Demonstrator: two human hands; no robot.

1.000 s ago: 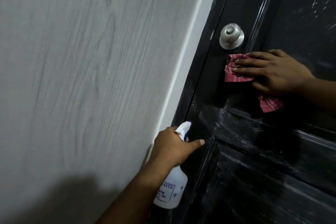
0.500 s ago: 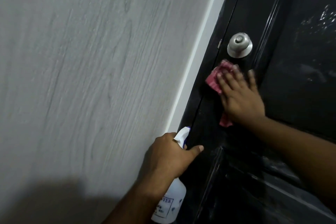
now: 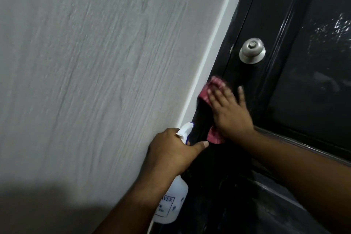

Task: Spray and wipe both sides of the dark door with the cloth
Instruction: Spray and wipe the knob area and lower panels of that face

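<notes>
Right hand (image 3: 230, 114) lies flat, fingers straight and spread, pressing the red checked cloth (image 3: 204, 97) onto the dark door (image 3: 307, 100) at its latch-side edge, below the round metal knob (image 3: 252, 50). Left hand (image 3: 171, 150) grips the white spray bottle (image 3: 173, 201) by the neck. Best done with even palm pressure and long overlapping strokes, working round the knob base. The cloth is mostly hidden under the palm and blurred. The door's other side is unseen.

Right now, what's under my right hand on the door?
The red cloth, pressed against the dark door by the right hand. Only its ends show; the hand covers its middle.
</notes>
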